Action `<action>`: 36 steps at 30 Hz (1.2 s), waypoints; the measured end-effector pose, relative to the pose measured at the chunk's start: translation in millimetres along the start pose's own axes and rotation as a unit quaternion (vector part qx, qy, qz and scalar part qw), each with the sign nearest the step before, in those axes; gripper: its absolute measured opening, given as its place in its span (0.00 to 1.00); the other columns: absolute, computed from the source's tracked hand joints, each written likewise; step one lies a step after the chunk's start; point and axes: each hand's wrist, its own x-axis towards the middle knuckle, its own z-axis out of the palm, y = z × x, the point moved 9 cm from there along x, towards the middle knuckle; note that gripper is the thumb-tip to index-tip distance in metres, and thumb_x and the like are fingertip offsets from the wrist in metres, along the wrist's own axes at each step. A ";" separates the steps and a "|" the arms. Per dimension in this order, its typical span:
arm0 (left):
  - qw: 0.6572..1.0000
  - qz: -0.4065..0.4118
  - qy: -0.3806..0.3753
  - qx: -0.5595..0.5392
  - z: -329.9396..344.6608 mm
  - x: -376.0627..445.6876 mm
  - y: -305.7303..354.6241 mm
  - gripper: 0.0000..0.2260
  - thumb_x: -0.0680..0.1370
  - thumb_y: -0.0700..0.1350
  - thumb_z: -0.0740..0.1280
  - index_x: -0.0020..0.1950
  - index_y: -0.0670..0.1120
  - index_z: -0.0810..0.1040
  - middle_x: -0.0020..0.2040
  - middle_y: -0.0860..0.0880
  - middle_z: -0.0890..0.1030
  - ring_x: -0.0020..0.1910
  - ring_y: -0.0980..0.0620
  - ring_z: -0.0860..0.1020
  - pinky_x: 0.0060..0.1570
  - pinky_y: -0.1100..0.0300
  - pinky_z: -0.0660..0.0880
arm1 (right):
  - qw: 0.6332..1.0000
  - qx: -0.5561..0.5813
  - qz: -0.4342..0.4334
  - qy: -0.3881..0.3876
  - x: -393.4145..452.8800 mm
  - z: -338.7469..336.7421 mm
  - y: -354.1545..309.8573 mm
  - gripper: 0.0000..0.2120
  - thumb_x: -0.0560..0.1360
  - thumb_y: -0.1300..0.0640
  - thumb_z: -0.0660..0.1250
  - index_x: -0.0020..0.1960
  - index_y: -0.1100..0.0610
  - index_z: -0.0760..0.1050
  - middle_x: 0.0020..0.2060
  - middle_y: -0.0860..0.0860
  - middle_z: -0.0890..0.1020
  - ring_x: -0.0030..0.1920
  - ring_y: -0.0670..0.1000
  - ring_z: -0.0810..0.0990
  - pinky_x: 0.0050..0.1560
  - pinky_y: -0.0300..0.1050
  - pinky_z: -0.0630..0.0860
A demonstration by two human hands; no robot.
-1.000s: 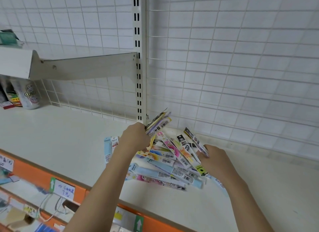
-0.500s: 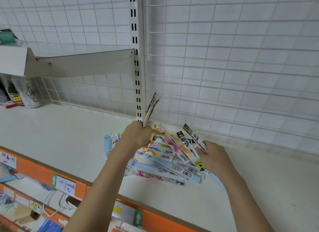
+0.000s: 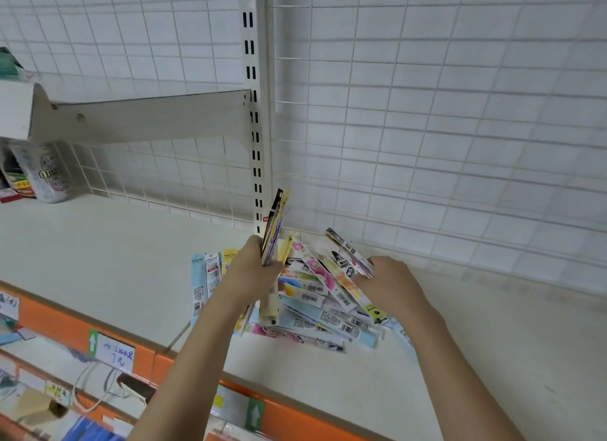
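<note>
A heap of long, flat toothbrush packs (image 3: 315, 306) in blue, pink and yellow lies on the white shelf (image 3: 98, 263). My left hand (image 3: 253, 269) grips a small stack of packs (image 3: 275, 225), held upright on edge above the heap's left side. At the heap's right edge my right hand (image 3: 391, 283) pinches the near end of a black-and-white pack (image 3: 348, 251), which slants up toward the back wall. Three packs (image 3: 210, 276) lie flat to the left of my left wrist.
A white wire grid (image 3: 427, 128) backs the shelf, with a slotted upright (image 3: 253, 112) and a bracket (image 3: 147, 118) carrying a higher shelf at left. A can (image 3: 49, 174) stands far left. An orange price rail (image 3: 82, 332) edges the shelf front, with stocked shelves below.
My left hand has turned its stack from a slanted fan to upright on edge and lifted it slightly. My right hand stays at the heap's right edge.
</note>
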 end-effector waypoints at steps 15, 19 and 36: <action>0.998 -0.031 0.043 -0.041 -34.0 -3.5 -23.7 0.15 0.76 0.47 0.67 0.34 0.44 0.67 0.27 0.49 0.67 0.24 0.52 0.66 0.20 0.70 0.64 | 0.997 -0.029 0.055 -0.051 39.0 17.2 -5.7 0.11 0.67 0.62 0.66 0.31 0.57 0.65 0.28 0.51 0.70 0.28 0.51 0.68 0.28 0.38 0.62; 0.999 -0.038 0.032 -0.005 -22.4 3.4 -24.8 0.11 0.75 0.43 0.66 0.35 0.42 0.69 0.27 0.47 0.67 0.21 0.54 0.66 0.18 0.69 0.63 | 0.997 0.047 0.056 -0.007 31.9 -9.0 -4.7 0.04 0.68 0.61 0.65 0.35 0.59 0.71 0.28 0.52 0.77 0.28 0.52 0.74 0.30 0.39 0.67; 0.970 0.002 -0.038 0.241 85.0 51.3 15.1 0.21 0.70 0.56 0.72 0.49 0.39 0.77 0.40 0.47 0.74 0.45 0.44 0.78 0.39 0.58 0.71 | 0.964 0.180 0.122 0.151 -89.3 -65.1 60.0 0.14 0.75 0.50 0.66 0.42 0.61 0.75 0.33 0.53 0.79 0.35 0.51 0.75 0.34 0.39 0.67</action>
